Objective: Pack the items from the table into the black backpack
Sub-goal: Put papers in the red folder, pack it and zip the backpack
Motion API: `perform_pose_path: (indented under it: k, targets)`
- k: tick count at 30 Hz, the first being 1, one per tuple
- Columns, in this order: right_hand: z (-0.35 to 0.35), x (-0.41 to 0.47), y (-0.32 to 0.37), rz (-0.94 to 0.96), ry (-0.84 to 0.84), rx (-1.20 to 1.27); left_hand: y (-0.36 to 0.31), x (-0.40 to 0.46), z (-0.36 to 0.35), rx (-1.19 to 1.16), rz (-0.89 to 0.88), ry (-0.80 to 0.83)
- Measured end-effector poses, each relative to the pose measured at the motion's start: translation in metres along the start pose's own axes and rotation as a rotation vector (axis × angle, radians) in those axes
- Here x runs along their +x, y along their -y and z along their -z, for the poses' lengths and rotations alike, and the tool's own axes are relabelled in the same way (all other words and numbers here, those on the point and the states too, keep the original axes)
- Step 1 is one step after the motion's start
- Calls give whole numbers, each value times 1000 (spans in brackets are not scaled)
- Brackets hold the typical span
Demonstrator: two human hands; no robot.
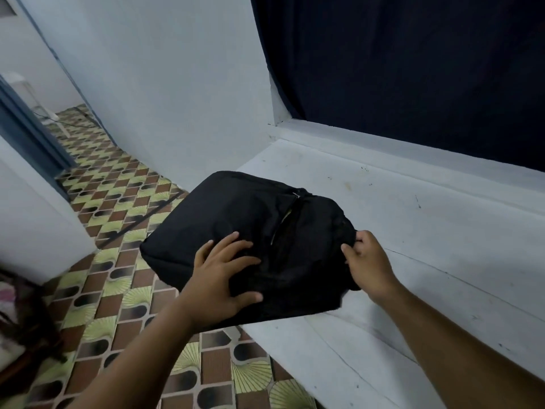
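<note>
A person held a bulging black fabric backpack [244, 231] half on, half off the edge of a white painted table [413, 261].

The left hand [221, 276] lay flat on the bag with fingers spread; the right hand [367, 261] pinched the fabric at its end. The zip showed a narrow gap. No loose items appeared on the table, so packing seemed nearly finished, with only closing perhaps left.

The backpack [236, 228] lies across the left edge of the table [413, 261], its left part overhanging the floor [118, 276]. The left hand [219, 278] rests on top of it near the table's front-left; the right hand [365, 258] pinches its right end, over the table. A curtain [413, 69] hangs behind the table's far edge.
</note>
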State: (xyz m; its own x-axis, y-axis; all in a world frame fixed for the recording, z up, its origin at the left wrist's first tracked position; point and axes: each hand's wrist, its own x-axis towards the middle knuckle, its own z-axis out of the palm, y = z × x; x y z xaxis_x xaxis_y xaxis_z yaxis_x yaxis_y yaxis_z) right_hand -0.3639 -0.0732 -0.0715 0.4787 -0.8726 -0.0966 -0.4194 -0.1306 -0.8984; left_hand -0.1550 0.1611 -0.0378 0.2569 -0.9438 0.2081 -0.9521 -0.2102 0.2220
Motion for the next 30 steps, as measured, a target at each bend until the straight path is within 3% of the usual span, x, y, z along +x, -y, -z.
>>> perform_pose_path:
  k: [4, 6, 8, 11, 19, 26, 30]
  targets:
    - [-14, -33, 2, 138, -64, 65, 10, -12, -20, 6, -45, 7]
    - [-26, -53, -4, 355, -121, -46, 13, -10, -24, -10, -71, 9]
    - [-36, -66, -10, 508, 6, -309, 18, -10, -27, 28, -125, 47]
    - [-51, -68, -23, 458, 261, -667, 30, -11, -30, 151, -209, 67]
    - [-47, -60, 44, 581, -129, -576, 53, 16, -24, 33, -245, -66]
    - [-7, -60, 101, 449, -355, -535, 32, 80, 19, -84, -367, -188]
    - [21, -92, 91, 289, -464, -524, -7, 95, 17, -176, -477, -125]
